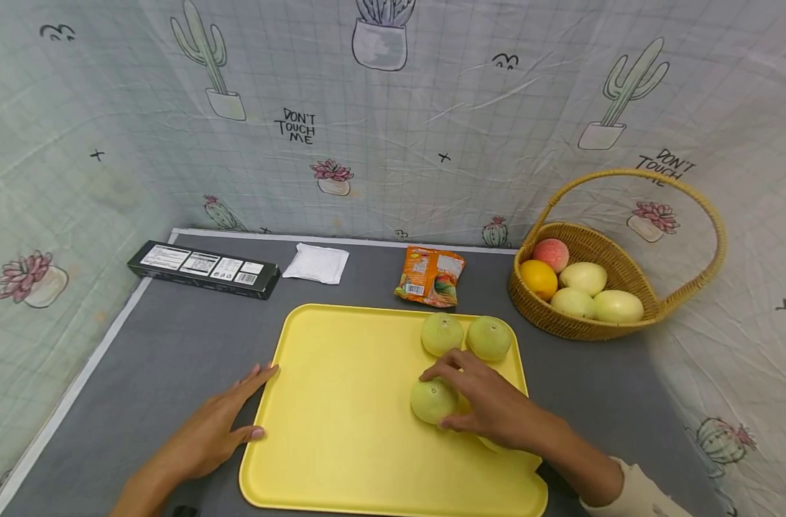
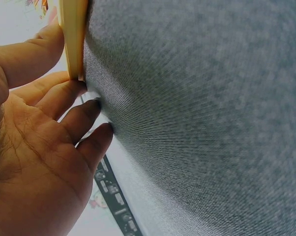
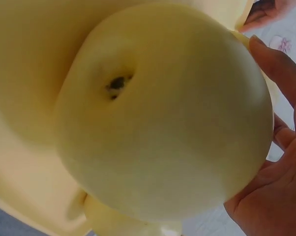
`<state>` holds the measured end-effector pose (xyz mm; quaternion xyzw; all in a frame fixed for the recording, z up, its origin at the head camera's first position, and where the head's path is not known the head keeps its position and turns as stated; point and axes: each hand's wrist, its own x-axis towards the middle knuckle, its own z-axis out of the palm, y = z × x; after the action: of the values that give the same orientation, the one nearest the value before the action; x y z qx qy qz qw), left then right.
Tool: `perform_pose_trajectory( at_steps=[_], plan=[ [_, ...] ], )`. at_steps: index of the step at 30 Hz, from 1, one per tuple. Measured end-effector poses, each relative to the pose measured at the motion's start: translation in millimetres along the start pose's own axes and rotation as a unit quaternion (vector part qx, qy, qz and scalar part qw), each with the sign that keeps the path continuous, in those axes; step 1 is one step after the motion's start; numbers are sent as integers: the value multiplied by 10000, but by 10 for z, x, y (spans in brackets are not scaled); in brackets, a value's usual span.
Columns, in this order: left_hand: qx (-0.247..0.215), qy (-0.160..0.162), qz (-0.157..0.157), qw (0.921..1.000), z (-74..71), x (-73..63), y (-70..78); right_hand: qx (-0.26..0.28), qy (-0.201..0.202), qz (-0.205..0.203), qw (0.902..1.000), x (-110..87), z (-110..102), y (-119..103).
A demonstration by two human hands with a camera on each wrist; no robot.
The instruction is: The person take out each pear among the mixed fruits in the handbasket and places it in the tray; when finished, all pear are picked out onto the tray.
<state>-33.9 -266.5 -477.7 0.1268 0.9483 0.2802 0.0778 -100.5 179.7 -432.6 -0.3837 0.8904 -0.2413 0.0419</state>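
On a yellow tray [image 1: 341, 402], my right hand [image 1: 496, 402] grips a round pale green fruit [image 1: 430, 403] from its right side, thumb below and fingers over the top. Part of another pale green fruit [image 1: 490, 444] shows from under that hand, mostly hidden. Two similar fruits, one on the left [image 1: 441, 332] and one on the right [image 1: 489, 337], sit at the tray's back right corner. A pale fruit [image 3: 172, 118] with a dark dimpled end fills much of the right wrist view. My left hand [image 1: 205, 431] touches the tray's left rim [image 2: 74, 44] with extended fingers and thumb.
A wicker basket [image 1: 577, 329] at the back right holds several fruits. Behind the tray lie an orange snack packet [image 1: 430, 276], a white pouch [image 1: 316, 263] and a long black box [image 1: 202, 268]. A patterned cloth [image 1: 393, 129] walls the grey table.
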Motion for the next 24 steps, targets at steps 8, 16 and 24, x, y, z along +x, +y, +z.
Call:
perform_pose_trajectory(
  at_steps=[8,16,24],
  plan=[
    [-115,158,224,9996,24,-3,-34,-29,82,228,9997,-33,-96,52],
    [-310,194,356,9987,36,-2,-52,93,705,602,9957,-67,-412,182],
    [-227,131,192,9995,33,1,-39,-309,1426,977,9845,-144,-716,450]
  ],
)
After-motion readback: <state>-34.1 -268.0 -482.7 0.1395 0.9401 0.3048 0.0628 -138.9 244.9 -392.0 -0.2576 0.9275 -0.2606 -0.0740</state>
